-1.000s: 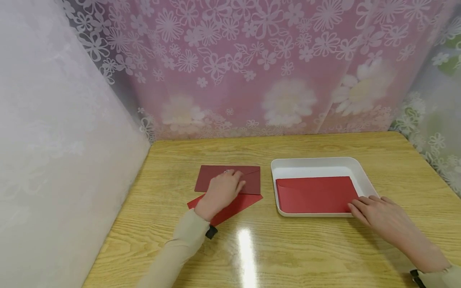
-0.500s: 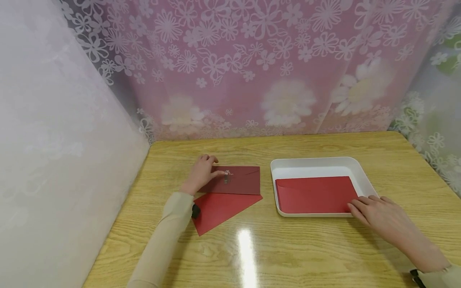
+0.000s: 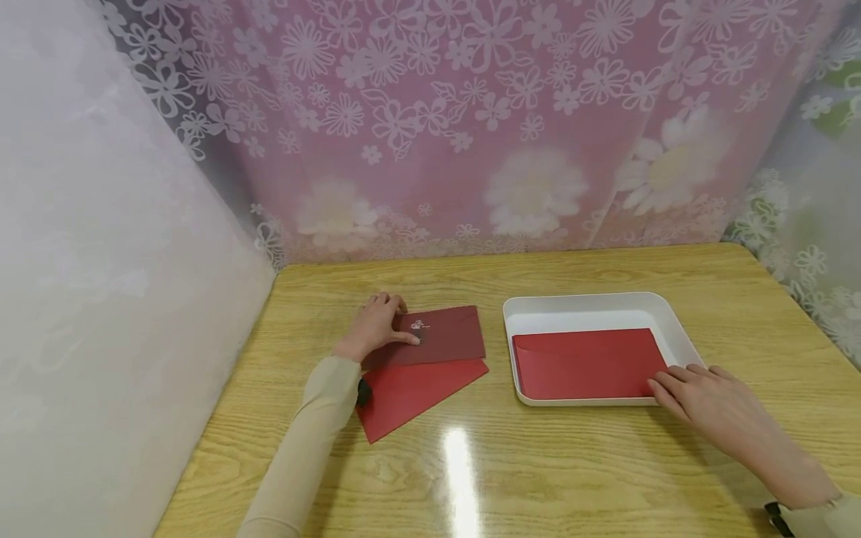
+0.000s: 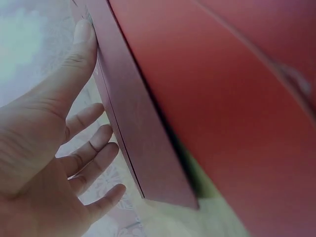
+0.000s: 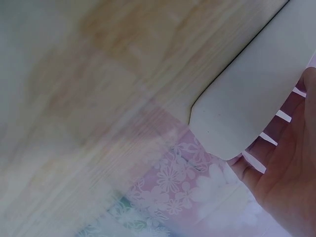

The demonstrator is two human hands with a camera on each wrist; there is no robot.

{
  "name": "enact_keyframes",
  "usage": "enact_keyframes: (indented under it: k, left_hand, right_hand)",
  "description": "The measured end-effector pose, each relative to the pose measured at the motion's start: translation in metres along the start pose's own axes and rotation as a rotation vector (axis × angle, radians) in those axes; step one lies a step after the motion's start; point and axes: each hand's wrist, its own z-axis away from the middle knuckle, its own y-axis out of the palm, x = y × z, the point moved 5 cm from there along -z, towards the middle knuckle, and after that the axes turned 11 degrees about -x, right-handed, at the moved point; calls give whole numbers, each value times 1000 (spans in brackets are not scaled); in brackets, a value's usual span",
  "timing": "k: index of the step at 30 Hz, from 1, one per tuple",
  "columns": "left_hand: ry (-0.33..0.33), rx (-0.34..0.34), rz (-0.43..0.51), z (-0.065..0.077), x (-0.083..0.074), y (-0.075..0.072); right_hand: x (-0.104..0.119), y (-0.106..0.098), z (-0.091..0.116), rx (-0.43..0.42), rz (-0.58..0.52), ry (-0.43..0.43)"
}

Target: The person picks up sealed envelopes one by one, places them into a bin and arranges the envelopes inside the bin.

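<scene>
A dark red envelope (image 3: 447,334) with a small pale print lies partly over a brighter red envelope (image 3: 417,396) on the left of the table. My left hand (image 3: 373,325) holds the dark envelope by its left end, thumb across its face and fingers at the far edge. In the left wrist view the thumb (image 4: 81,54) lies on the envelope and the fingertips sit along its edge. My right hand (image 3: 720,407) grips the near right corner of a white tray (image 3: 578,305), fingers over the rim. Inside the tray lies a red envelope (image 3: 588,366).
The wooden table (image 3: 538,471) is bordered by a pink floral curtain (image 3: 430,149) at the back, a pale sheet (image 3: 114,261) on the left and a floral sheet (image 3: 817,239) on the right. A bright reflection shows on the tabletop near the front.
My left hand has moved left from the middle of the dark envelope to its left end, and that envelope has turned slightly and shifted left. My right hand and the tray stay put.
</scene>
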Motion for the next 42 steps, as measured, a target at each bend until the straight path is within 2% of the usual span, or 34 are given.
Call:
enact_keyframes:
  k: [4,10,15,19,22,26,29,33,37,42]
  left_hand:
    - [-17,7,3,1,2,0]
    - [-45,23,-16,0,3,-1]
    - [-36,0,88,-1,4,-3]
    - [14,-53,124,-1,3,-7]
    - [65,-128,133,-1,-1,-12]
    - [164,-297,122,1,-10,-23]
    - [261,-458,47,5,-18,-33]
    - [345,-606,-75,10,-31,-44]
    - [373,-668,-157,11,-42,-54]
    - [383,-725,-151,10,-57,-68]
  right_hand:
    - [1,-1,1,-9,8,-35]
    - [2,-1,1,22,16,-34]
    - [2,-2,1,10,14,-36]
    - [2,-1,1,6,5,-19]
    - [1,-1,1,0,6,-21]
    - [1,-1,0,-4,5,-20]
    - [0,0,-1,5,3,-7]
    - [0,1,-1,25,2,7]
    - [-1,2,-1,34,3,12]
    - [0,2,-1,28,7,0]
